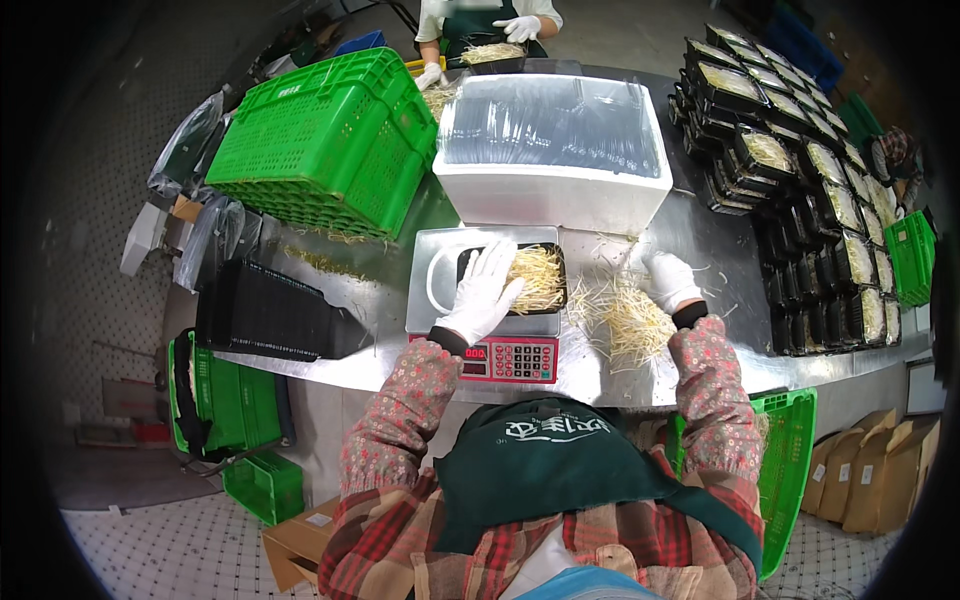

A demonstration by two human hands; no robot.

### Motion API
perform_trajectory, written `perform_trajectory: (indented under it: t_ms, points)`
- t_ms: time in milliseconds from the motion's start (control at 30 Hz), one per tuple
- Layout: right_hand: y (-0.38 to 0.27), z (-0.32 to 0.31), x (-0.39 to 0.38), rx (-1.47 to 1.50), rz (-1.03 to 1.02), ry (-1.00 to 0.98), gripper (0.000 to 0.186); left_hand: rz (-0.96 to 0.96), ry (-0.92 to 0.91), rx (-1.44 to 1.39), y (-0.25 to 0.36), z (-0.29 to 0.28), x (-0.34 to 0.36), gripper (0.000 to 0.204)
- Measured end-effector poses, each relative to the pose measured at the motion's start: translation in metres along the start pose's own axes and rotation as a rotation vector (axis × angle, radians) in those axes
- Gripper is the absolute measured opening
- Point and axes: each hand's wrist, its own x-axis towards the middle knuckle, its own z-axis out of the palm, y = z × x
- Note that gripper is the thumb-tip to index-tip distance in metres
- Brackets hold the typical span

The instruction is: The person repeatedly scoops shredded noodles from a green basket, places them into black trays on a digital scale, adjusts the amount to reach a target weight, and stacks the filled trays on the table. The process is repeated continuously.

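Observation:
My gloved left hand (485, 292) lies with its fingers stretched out over the left part of a black plastic tray (561, 259) filled with bean sprouts (537, 279). Under that tray is a red digital scale (508, 362) with a steel pan (430, 262). To the right, a loose heap of sprouts (636, 325) is spread on the metal table. At the heap's upper right edge is my gloved right hand (671, 281), its fingers curled in. Whatever those fingers hold is hidden.
Beyond the scale stands a white foam box (550, 200) with plastic film. Green crates (310, 135) and stacked black trays (270, 312) are at left. Stacks of packed sprout trays (840, 250) line the right. Across the table, a co-worker's gloved hand (519, 28) hovers near another tray (494, 63).

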Motion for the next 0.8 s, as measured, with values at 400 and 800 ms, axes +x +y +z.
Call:
perform_trajectory:
  t_ms: [400,800]
  points:
    - [-0.152,0.099,0.055,0.346,-0.221,0.223,0.091,-0.023,-0.247,0.497,-0.021,0.031,0.033,0.053]
    - [0.067,-0.052,0.145,0.006,0.436,1.097,0.057,-0.033,0.171,-0.208,0.012,-0.019,0.019,0.047]
